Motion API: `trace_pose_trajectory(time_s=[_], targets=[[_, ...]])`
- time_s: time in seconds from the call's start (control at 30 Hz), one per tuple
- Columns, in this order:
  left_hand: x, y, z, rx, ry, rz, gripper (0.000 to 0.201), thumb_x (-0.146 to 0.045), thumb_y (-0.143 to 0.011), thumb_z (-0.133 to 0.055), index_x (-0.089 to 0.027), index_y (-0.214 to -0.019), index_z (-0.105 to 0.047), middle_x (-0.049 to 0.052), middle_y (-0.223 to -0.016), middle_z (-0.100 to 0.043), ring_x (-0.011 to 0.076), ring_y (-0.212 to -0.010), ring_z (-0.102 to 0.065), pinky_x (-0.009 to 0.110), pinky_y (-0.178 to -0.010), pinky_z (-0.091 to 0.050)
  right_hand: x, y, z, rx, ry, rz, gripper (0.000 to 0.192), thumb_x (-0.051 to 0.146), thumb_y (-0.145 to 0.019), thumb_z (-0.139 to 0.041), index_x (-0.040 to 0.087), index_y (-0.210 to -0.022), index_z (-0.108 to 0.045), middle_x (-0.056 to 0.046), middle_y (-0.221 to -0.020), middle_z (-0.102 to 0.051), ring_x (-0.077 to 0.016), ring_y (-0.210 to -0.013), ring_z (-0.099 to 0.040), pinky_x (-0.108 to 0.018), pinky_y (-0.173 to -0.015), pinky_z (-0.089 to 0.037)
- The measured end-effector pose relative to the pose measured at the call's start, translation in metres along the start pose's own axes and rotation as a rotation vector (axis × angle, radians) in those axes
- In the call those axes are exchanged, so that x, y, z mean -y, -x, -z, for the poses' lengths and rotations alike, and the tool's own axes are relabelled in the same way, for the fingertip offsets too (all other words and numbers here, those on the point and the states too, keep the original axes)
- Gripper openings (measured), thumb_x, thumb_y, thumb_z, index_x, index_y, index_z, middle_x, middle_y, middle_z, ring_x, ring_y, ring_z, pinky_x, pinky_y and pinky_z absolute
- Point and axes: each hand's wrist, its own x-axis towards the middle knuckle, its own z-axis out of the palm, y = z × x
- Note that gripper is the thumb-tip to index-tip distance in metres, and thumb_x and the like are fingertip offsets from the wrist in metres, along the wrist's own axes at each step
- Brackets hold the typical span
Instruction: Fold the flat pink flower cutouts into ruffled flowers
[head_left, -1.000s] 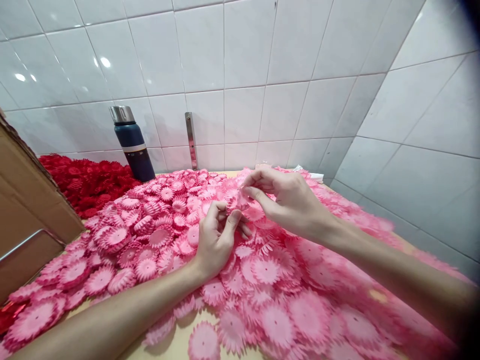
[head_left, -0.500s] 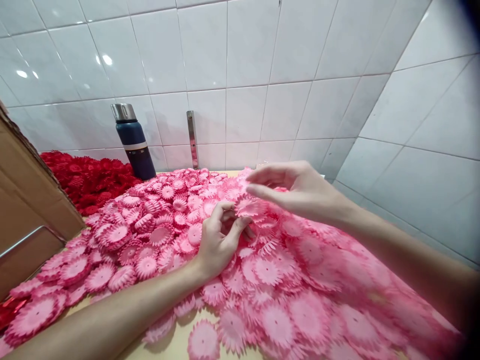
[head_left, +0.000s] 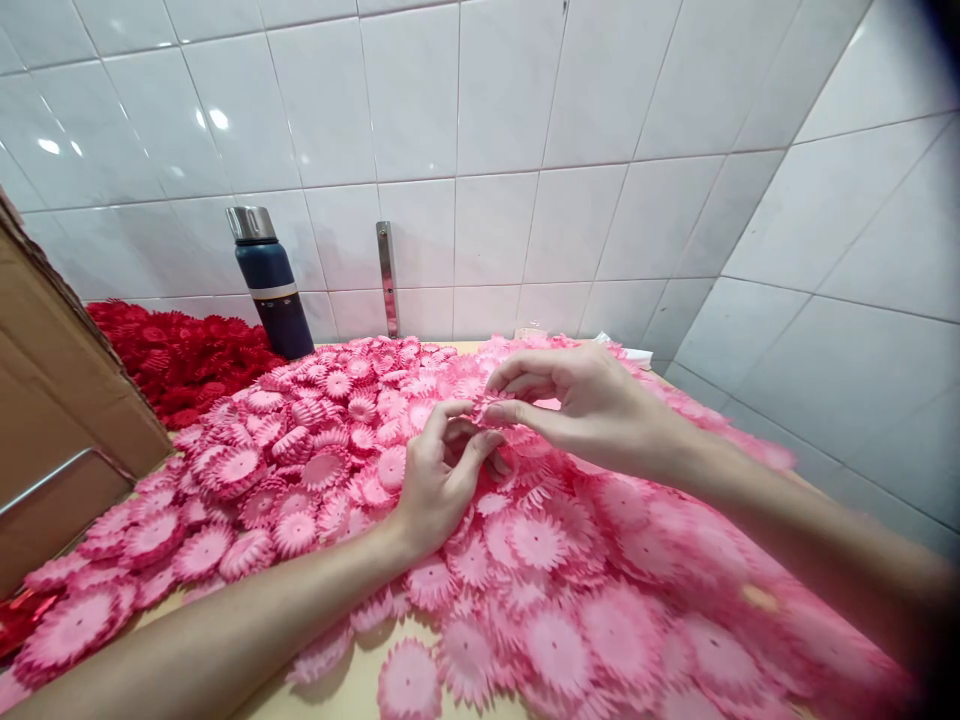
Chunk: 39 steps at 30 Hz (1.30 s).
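My left hand (head_left: 442, 480) is curled low over the heap, its fingers bent in toward the thumb. What those fingers hold is hidden from me. Beside it, slightly higher and to the right, my right hand (head_left: 585, 405) pinches a small pink petal disc (head_left: 486, 402) between thumb and fingertips. The two hands' fingertips almost meet at this disc. Around and under both hands spreads a thick heap of pink petal discs (head_left: 536, 540), with fringed, darker edges and a tiny hole in the middle of some.
A dark blue bottle (head_left: 274, 290) with a steel cap stands at the back left, by a pile of red petal discs (head_left: 187, 355). A cardboard box (head_left: 67, 410) flanks the left side. An upright metal strip (head_left: 386, 280) is against the tiled wall (head_left: 495, 100).
My right hand has come down slightly, and its thumb and fingers have closed on the pink petal disc near my left fingertips. My left hand has barely moved.
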Motion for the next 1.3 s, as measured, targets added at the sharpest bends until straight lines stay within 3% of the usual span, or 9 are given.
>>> trace_pose_trajectory(time_s=[0.17, 0.5, 0.7, 0.9, 1.13, 1.3], targets=[[-0.002, 0.000, -0.001, 0.009, 0.034, 0.003, 0.018, -0.031, -0.089, -0.059, -0.017, -0.096, -0.050, -0.001, -0.065, -0.064, 0.0110, -0.056, -0.062, 0.022, -0.055, -0.052, 0.002, 0.001, -0.001, 0.014, 0.113, 0.033, 0.013, 0.013, -0.084, -0.056, 0.019, -0.095, -0.055, -0.002, -0.073, -0.073, -0.0158, -0.065, -0.066, -0.027, -0.058, -0.049], [0.001, 0.000, 0.000, -0.006, -0.006, 0.005, 0.021, -0.036, -0.089, -0.058, -0.019, -0.087, -0.045, -0.002, -0.063, -0.064, 0.0118, -0.055, -0.063, 0.022, -0.054, -0.050, -0.011, 0.000, -0.009, -0.010, 0.247, 0.116, 0.007, 0.014, -0.088, -0.050, 0.017, -0.083, -0.054, -0.005, -0.075, -0.066, -0.0157, -0.063, -0.062, -0.026, -0.054, -0.044], [0.001, 0.000, 0.001, 0.004, 0.040, 0.006, 0.023, -0.036, -0.090, -0.057, -0.020, -0.085, -0.040, -0.002, -0.065, -0.066, 0.0119, -0.053, -0.064, 0.023, -0.054, -0.051, -0.009, 0.000, -0.017, -0.064, 0.293, 0.060, 0.010, 0.015, -0.091, -0.046, 0.018, -0.082, -0.049, -0.004, -0.073, -0.061, -0.0144, -0.059, -0.056, -0.027, -0.053, -0.041], [-0.001, 0.000, -0.001, 0.011, 0.074, -0.007, 0.025, -0.034, -0.091, -0.056, -0.021, -0.082, -0.037, 0.000, -0.068, -0.068, 0.0118, -0.053, -0.064, 0.023, -0.052, -0.050, -0.007, -0.001, -0.018, -0.204, 0.255, -0.066, 0.009, 0.016, -0.091, -0.046, 0.019, -0.082, -0.047, -0.005, -0.075, -0.061, -0.0162, -0.064, -0.057, -0.029, -0.057, -0.043], [-0.001, 0.000, -0.002, -0.001, 0.082, -0.028, 0.025, -0.035, -0.091, -0.055, -0.021, -0.082, -0.037, 0.000, -0.069, -0.069, 0.0119, -0.053, -0.064, 0.023, -0.052, -0.051, -0.006, 0.002, -0.025, -0.326, 0.240, -0.080, 0.009, 0.021, -0.093, -0.046, 0.020, -0.084, -0.047, -0.004, -0.073, -0.061, -0.0168, -0.062, -0.057, -0.030, -0.056, -0.044], [-0.002, 0.006, -0.002, 0.045, -0.040, -0.065, 0.026, -0.038, -0.091, -0.054, -0.021, -0.081, -0.038, 0.003, -0.068, -0.069, 0.0128, -0.056, -0.063, 0.024, -0.054, -0.050, -0.010, -0.001, -0.001, -0.557, 0.096, -0.065, 0.010, 0.031, -0.095, -0.045, 0.022, -0.089, -0.047, -0.007, -0.086, -0.065, -0.0183, -0.068, -0.060, -0.033, -0.058, -0.049]])
